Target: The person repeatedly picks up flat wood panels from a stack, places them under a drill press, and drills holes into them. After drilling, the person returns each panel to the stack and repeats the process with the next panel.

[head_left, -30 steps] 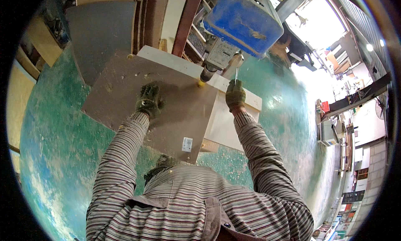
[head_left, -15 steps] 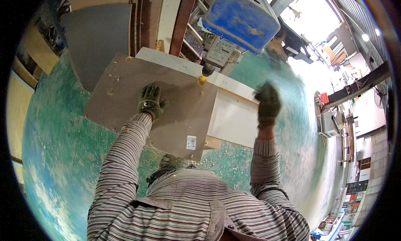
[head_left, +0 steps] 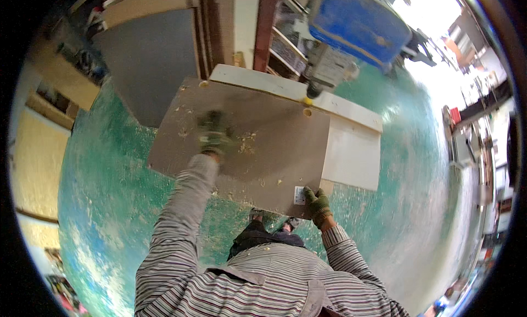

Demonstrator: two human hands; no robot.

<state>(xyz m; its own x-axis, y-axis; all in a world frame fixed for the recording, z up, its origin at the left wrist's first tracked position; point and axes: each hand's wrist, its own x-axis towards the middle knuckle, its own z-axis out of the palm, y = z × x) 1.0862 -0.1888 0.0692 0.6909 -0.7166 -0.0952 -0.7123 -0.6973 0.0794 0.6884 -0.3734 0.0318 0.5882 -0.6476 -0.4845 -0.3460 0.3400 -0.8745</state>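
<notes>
While your brown panel [head_left: 274,160] lies across the middle of the frame, partly covering a white board [head_left: 351,166] and with its upper edge along a white strip [head_left: 252,83], the step in hand looks like handling that panel by the drill: clearing chips or steadying it, I can't say which. Your left hand [head_left: 214,133], blurred at centre left, is over the panel's face; I can't tell how far its fingers are spread or whether it touches. Your right hand [head_left: 318,204] touches the lower right corner, fingers partly bent; the underside is hidden, so I can't tell if you have closed on it.

Any shift of the panel would call for a sure hold on that corner and room below the chuck [head_left: 314,90].

Counted, you have one panel, one board, one strip, two gloved hands, one blue drill head [head_left: 359,23] at upper right, one white label [head_left: 299,195] beside your right hand, and two round holes in view: upper left [head_left: 203,83] and upper right [head_left: 308,113] of the panel.
</notes>
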